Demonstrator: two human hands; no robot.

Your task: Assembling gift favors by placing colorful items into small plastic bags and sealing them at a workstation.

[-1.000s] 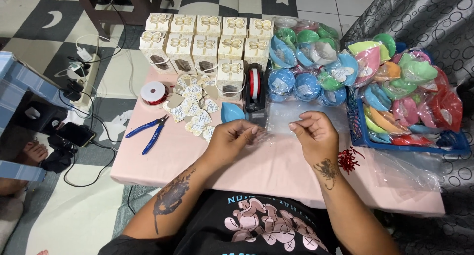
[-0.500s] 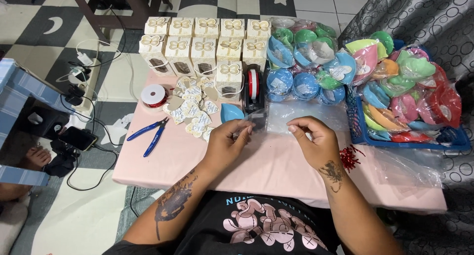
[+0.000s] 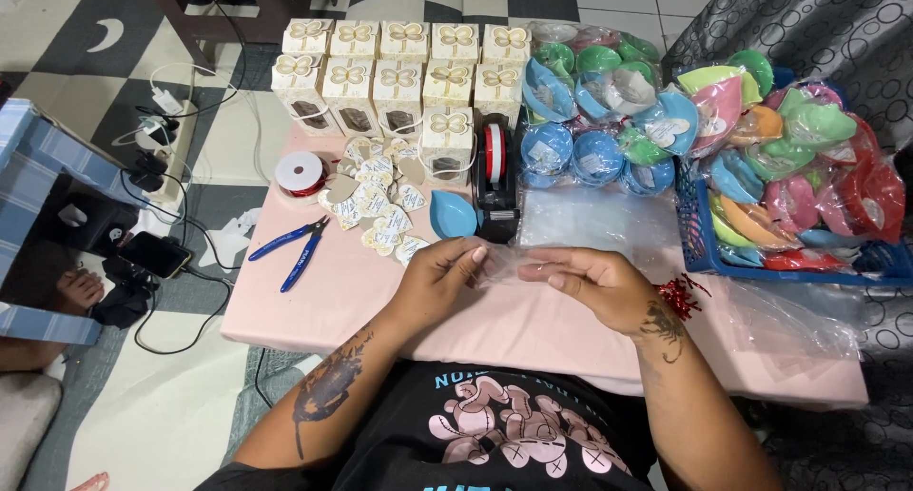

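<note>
A small clear plastic bag (image 3: 509,263) is stretched between both hands above the pink surface (image 3: 314,305), its long axis running from nine to three o'clock. The left hand (image 3: 437,277) pinches its nine o'clock end, the right hand (image 3: 594,282) its three o'clock end, each grip clenched on the film. A blue teardrop-shaped dish (image 3: 452,215) lies at about eleven o'clock from the bag, nearer the left hand, touching the black tape dispenser (image 3: 496,182).
</note>
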